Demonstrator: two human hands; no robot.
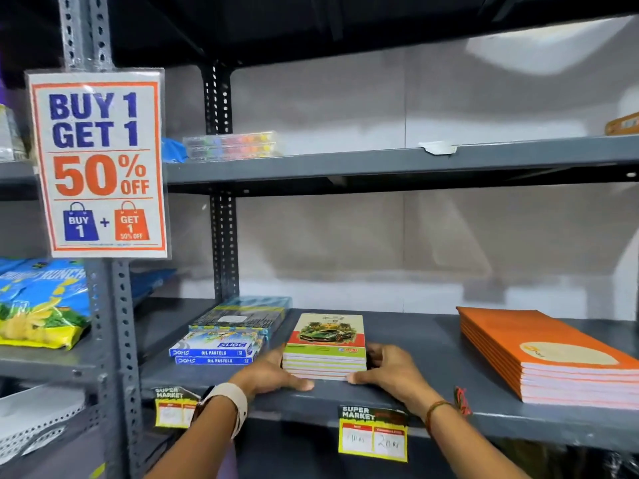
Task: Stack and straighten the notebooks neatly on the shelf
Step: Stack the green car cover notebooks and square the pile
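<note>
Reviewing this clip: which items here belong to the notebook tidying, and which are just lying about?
Job: car-cover notebook stack, held between left hand and right hand; orange notebook stack; shelf.
Lying about: oil pastel boxes, snack bags, offer sign, price tags.

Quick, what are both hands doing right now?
Left hand: grips the left side of the notebook stack.
Right hand: grips the stack's right side.
</note>
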